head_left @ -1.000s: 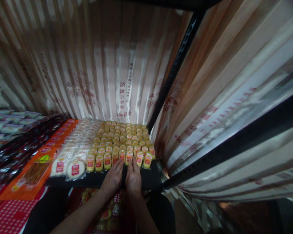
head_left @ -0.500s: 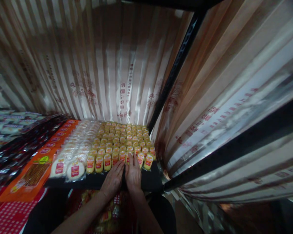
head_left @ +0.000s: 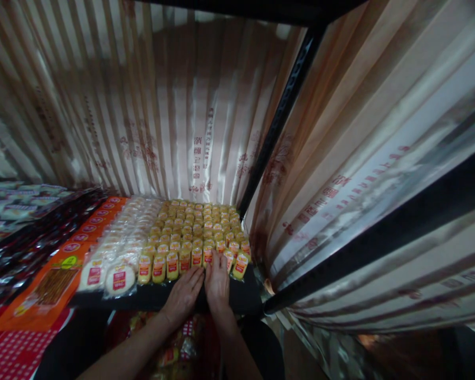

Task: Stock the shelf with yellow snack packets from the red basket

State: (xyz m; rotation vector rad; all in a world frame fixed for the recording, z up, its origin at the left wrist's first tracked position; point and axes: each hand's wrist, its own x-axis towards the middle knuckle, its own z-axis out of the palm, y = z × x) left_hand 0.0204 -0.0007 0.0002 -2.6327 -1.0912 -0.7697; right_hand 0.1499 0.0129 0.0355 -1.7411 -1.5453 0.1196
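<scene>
From my end, the largest thing is the pleated curtain (head_left: 174, 105) behind the shelf (head_left: 241, 296); the shelf itself carries the yellow packs (head_left: 192, 228), set in close rows on its right-hand part. By the shelf's front edge lie the left hand (head_left: 184, 290) and right hand (head_left: 217, 279), side by side, fingers nearly straight and close together, at the foremost row; I cannot tell whether either grips anything. Smallest are the front pack (head_left: 208, 254) at the right fingertips and the tilted end pack (head_left: 240, 265) towards the shelf's right corner. I judge light, even pressure best, applied low on the wrapper from both sides, so the rows behind don't shift and that end one doesn't topple.
</scene>
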